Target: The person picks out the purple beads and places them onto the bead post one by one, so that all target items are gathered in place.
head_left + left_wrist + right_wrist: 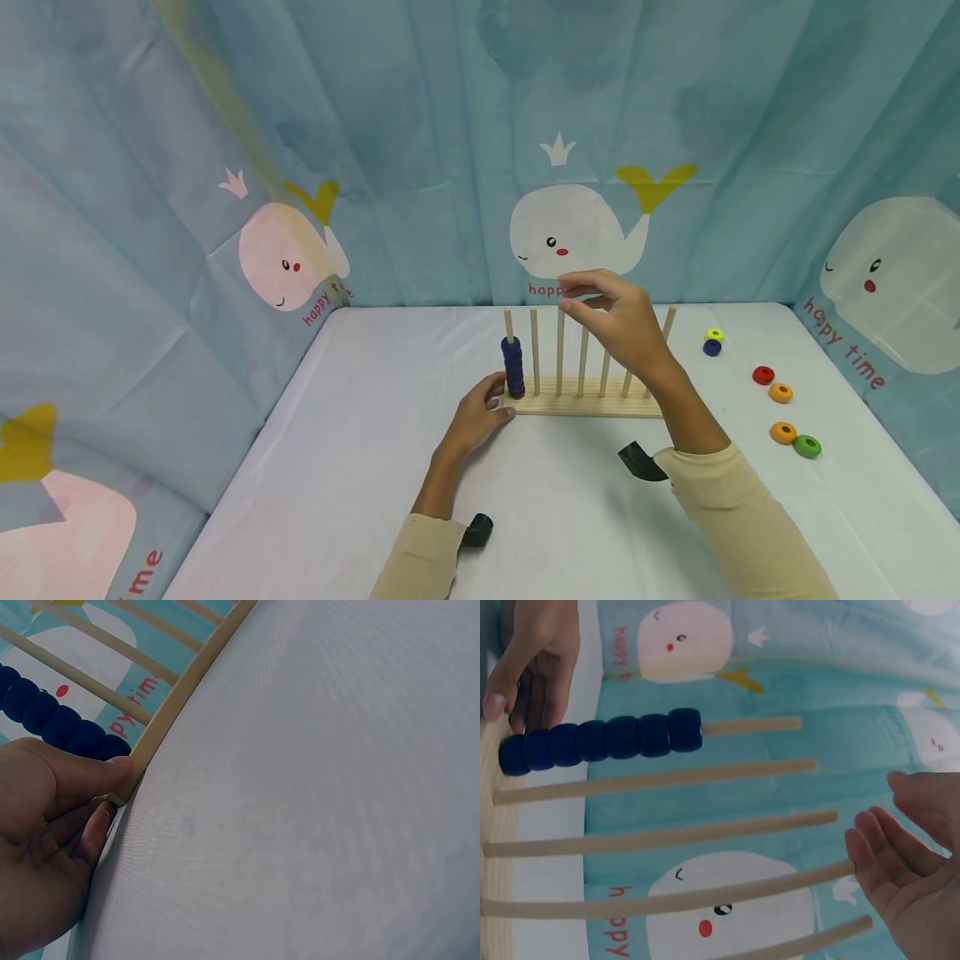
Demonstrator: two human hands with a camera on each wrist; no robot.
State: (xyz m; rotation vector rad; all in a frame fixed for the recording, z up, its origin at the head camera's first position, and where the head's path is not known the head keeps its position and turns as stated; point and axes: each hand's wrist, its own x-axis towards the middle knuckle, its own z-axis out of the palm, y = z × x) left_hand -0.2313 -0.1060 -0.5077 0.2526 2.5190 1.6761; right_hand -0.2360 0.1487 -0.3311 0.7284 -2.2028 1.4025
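A wooden peg rack stands on the white table, with several upright pegs along its base. Dark blue beads are stacked on the leftmost peg, whose bare tip shows above them. My left hand grips the left end of the base; in the left wrist view the thumb lies on the wood, fingers beyond its edge. Raised over the pegs is my right hand, fingers loosely bent, thumb and fingertips apart. In the right wrist view no bead shows in the right hand, which is close to the peg tips.
Loose beads lie right of the rack: yellow, dark blue, red, two orange including one near the red, and green. A whale-print curtain hangs behind the table.
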